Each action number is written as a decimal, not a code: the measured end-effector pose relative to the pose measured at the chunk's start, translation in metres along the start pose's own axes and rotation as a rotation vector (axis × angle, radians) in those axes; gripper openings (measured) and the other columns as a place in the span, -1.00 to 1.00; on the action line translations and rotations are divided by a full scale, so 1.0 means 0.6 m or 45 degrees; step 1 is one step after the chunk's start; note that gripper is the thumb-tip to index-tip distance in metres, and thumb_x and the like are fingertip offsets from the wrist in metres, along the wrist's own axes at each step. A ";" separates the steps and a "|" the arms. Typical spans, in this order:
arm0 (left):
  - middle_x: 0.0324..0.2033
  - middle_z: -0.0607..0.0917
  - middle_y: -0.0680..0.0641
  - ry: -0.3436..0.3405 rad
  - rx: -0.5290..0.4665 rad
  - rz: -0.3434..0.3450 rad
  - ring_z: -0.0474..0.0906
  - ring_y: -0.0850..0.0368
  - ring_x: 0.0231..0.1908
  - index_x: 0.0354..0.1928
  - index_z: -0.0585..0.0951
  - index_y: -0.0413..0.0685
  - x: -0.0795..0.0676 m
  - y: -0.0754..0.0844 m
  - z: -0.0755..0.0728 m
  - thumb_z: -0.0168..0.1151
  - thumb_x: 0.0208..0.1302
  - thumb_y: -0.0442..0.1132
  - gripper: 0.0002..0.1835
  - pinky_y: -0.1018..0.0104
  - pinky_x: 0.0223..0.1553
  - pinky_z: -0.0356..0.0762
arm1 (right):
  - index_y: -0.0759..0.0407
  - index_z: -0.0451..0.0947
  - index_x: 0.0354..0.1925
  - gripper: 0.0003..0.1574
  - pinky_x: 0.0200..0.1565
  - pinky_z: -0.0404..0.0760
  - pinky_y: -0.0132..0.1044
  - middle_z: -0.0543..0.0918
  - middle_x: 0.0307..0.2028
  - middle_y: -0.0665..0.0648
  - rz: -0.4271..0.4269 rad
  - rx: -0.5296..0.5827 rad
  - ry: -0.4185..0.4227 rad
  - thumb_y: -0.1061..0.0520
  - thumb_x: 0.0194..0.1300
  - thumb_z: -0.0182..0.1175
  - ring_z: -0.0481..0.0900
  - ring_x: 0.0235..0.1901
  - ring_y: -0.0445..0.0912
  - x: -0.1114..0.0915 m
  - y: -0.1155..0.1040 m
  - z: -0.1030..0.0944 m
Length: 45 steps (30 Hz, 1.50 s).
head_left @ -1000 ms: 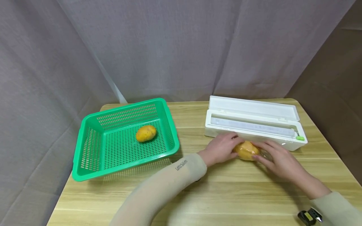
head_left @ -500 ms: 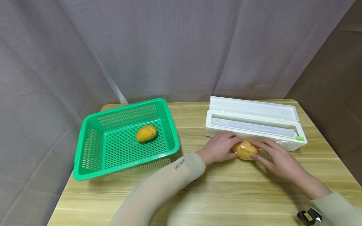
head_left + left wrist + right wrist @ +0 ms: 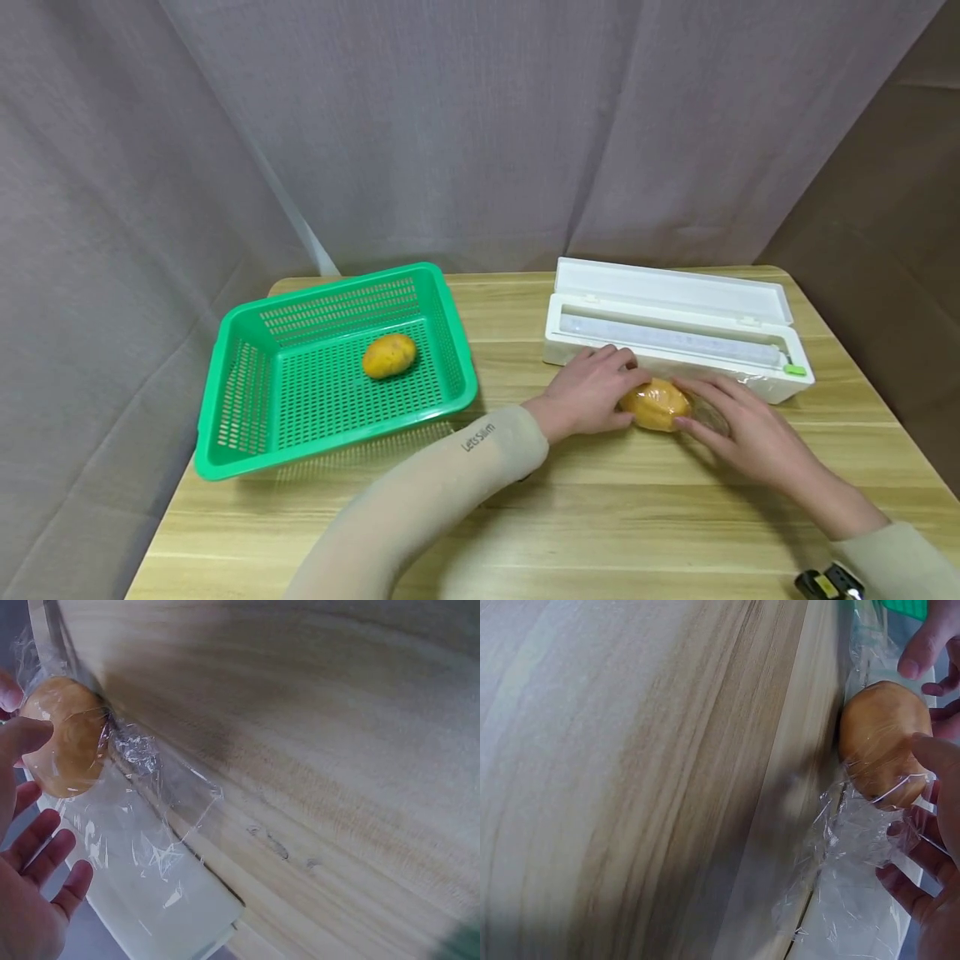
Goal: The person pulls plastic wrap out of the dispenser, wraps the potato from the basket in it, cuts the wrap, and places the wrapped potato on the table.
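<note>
A yellow potato (image 3: 656, 405) wrapped in clear cling film lies before the white cling film box (image 3: 558, 346). My left hand (image 3: 588, 393) holds its left end between thumb and fingers. At the other end my right hand (image 3: 753, 429) has its thumb and fingers round the wrapped potato. Loose cling film (image 3: 161, 791) trails past the potato over the box's front in the left wrist view. Crumpled film (image 3: 847, 847) also shows beside the right fingers in the right wrist view. The box's lid (image 3: 667, 289) stands raised, with the film roll (image 3: 667, 335) inside.
On the left of the wooden table (image 3: 600, 517) stands a green plastic basket (image 3: 337, 439) with another, unwrapped potato (image 3: 389, 356) in it. A green slider (image 3: 795, 369) sits at the box's right end. A grey curtain (image 3: 465, 133) hangs behind the table.
The wrapped potato has turned slightly and shifted a little right and nearer to me. Both hands have moved slightly with it and keep hold of its ends.
</note>
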<state>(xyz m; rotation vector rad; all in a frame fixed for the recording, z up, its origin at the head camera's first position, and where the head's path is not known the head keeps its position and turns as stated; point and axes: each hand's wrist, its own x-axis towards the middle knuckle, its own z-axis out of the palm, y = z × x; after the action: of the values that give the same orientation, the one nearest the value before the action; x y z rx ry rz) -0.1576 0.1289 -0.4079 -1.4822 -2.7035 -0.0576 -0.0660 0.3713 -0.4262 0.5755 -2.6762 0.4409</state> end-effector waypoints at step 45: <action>0.32 0.50 0.29 -0.074 0.075 -0.043 0.42 0.34 0.31 0.53 0.40 0.51 0.131 0.075 -0.108 0.08 0.57 0.32 -0.43 0.33 0.28 0.35 | 0.38 0.17 0.60 -0.01 0.24 0.12 0.61 0.25 0.46 0.65 0.559 0.107 0.146 0.04 0.45 0.39 0.15 0.36 0.64 -0.039 0.103 -0.080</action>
<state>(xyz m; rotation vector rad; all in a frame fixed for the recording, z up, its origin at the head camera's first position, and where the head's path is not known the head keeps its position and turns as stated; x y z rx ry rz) -0.1598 0.2152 -0.3376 -1.4441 -2.7501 0.0643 -0.0600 0.4506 -0.4074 -0.0256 -2.6730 0.6833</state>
